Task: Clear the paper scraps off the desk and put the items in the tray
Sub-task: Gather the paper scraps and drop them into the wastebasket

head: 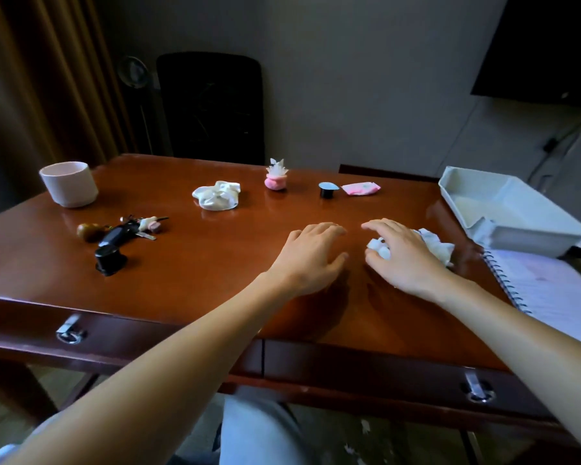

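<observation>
**Right hand closed over crumpled paper, just short of the tray**

The fingers (379, 226) of the right hand (403, 256) curl down over a wad of white paper scraps (436, 245). The thumb pinches a small creased lump of it, and more wrinkled paper sticks out on the side of the hand facing the tray. The left hand (309, 256) lies palm down, its fingers (329, 229) straight and close together, holding nothing; whether it touches the wood is unclear.

Both hands are over a glossy reddish-brown wooden table (215, 263). The tray (530, 241) is a shallow rectangle of white plastic with raised walls, sitting at the table's right edge. The held paper is just left of its near corner.

A spiral-bound notebook (557, 290) with a wire spine lies against the tray's near side. Left of the tray, along the far part of the table, come:
- a flat pink packet (361, 188)
- a small black cap (327, 189)
- a rounded pink figurine (275, 177) with a spiky white top
- a second soft, crumpled white wad (217, 196)

Well away from the tray, toward the left end of the table, are:
- a bunch of keys (125, 228) with charms
- a squat black block (109, 260)
- a smooth, pale round cup (69, 182)
</observation>
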`<state>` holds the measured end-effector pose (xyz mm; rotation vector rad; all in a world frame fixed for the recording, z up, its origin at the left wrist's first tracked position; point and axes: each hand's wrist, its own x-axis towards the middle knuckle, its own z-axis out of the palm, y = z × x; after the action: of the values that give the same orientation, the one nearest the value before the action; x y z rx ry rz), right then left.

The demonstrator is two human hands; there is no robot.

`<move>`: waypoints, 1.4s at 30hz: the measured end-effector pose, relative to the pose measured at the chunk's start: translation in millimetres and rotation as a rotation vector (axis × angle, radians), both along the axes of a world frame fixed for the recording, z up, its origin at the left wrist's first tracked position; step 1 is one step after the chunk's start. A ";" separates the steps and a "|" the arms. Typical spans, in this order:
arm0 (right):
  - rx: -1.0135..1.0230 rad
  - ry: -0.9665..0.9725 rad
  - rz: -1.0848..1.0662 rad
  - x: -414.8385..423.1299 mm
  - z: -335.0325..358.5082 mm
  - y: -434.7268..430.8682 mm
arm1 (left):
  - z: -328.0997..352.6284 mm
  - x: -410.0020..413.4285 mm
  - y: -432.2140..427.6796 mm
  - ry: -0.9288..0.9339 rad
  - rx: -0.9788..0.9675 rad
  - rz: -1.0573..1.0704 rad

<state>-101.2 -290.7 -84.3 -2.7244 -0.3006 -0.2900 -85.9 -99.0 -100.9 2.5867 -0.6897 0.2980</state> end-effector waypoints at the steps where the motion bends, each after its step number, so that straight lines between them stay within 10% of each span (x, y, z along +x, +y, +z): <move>1: -0.008 -0.010 -0.012 0.3 -0.4 -7.8 | -1.1 0.7 -7.6 0.006 0.002 -0.015; 17: 0.032 0.140 -0.145 8.1 -17.1 -86.9 | -10.3 9.8 -97.1 0.232 0.049 -0.163; 42: 0.015 -0.060 -0.032 1.3 -32.8 -89.9 | -21.1 34.2 -93.6 0.021 0.062 -0.085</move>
<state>-99.9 -380.6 -117.0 -2.7117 -0.2711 -0.3824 -51.7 -192.7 -122.0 2.6063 -0.8111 0.2250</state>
